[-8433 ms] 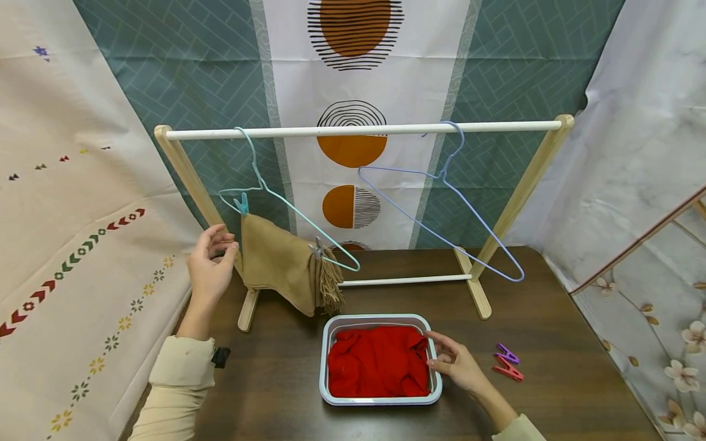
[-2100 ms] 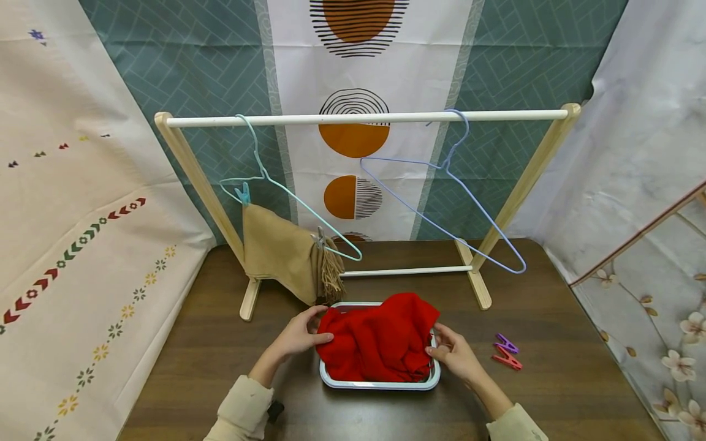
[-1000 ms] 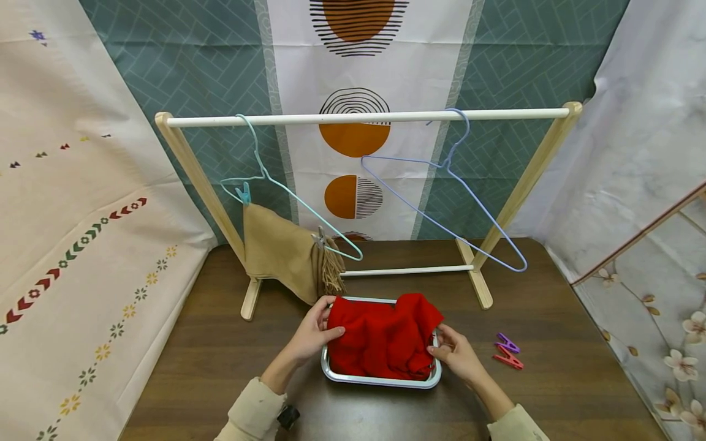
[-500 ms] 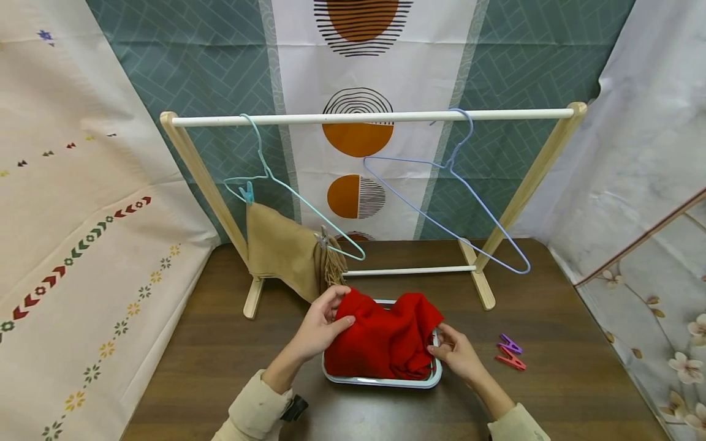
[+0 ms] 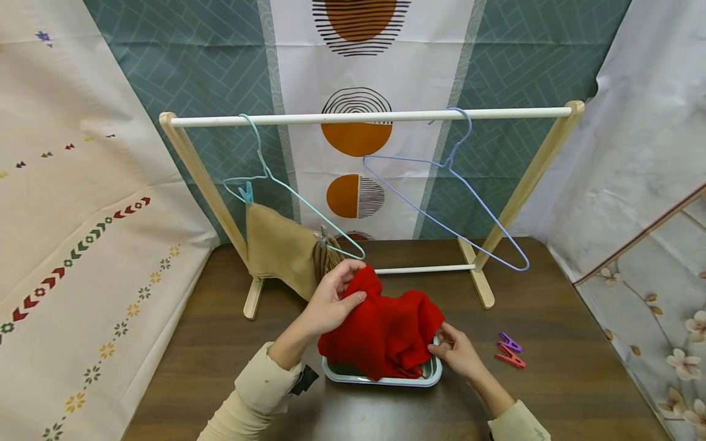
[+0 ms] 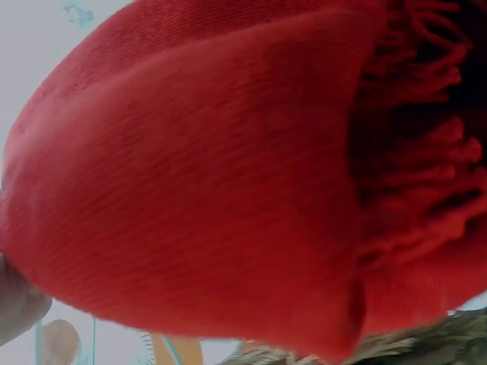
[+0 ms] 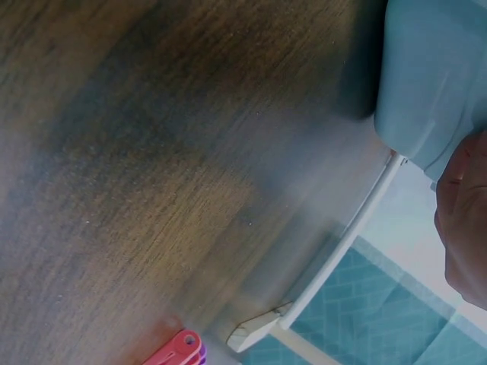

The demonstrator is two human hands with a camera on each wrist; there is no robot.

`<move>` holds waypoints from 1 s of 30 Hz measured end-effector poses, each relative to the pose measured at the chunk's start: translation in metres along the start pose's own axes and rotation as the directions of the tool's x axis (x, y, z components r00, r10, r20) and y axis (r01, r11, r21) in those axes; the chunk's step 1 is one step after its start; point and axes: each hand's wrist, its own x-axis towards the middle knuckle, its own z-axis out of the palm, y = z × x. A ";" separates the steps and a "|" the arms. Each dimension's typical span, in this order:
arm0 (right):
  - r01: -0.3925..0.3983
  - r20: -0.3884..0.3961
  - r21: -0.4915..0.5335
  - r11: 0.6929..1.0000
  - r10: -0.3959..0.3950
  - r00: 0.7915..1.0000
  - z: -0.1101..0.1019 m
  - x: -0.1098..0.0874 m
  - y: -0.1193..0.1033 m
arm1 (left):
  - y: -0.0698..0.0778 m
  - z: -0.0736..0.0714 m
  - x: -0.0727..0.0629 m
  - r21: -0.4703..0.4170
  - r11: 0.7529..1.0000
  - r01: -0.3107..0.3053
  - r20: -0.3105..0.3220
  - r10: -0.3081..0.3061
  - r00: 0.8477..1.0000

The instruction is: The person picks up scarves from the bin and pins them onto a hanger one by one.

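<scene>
A red knitted scarf (image 5: 380, 334) with fringe rises in folds out of a pale plastic basin (image 5: 380, 382). My left hand (image 5: 333, 301) pinches its upper left end between thumb and fingers, lifted above the basin. In the left wrist view the scarf (image 6: 198, 182) fills most of the picture, with fringe at the right. At the basin's right side my right hand (image 5: 457, 353) grips the rim, thumb toward the inside. The right wrist view shows that hand (image 7: 466, 217) against the basin's outer wall (image 7: 430, 84); its fingertips are partly hidden.
Behind stands a wooden rack with a white rail (image 5: 353, 117). A mint hanger (image 5: 298, 197) holds a tan fringed cloth (image 5: 281, 248) by a blue clothespin (image 5: 246, 193) and a grey one (image 5: 323, 236). A lavender hanger (image 5: 449, 165) hangs bare. Purple (image 5: 510, 342) and red clothespins (image 5: 510, 356) lie right.
My left hand has come down from beside the tan cloth, taken the scarf's left end, and raised it up and to the right. My right hand stays at the basin's right rim.
</scene>
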 end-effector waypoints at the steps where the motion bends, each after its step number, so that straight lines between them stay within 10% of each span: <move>1: 0.004 0.001 -0.010 1.000 -0.004 1.000 0.001 -0.001 -0.004 | 0.002 0.000 0.003 -0.003 1.000 -0.002 -0.008 0.002 1.000; 19: -0.002 -0.107 -0.097 0.995 -0.008 0.994 -0.004 0.010 0.027 | 0.045 -0.008 0.027 -0.162 0.972 -0.168 -0.190 0.137 0.972; 30: 0.073 -0.013 -0.069 0.995 -0.074 0.997 -0.008 0.010 0.030 | 0.059 -0.002 0.032 -0.225 0.943 -0.243 -0.286 0.175 0.942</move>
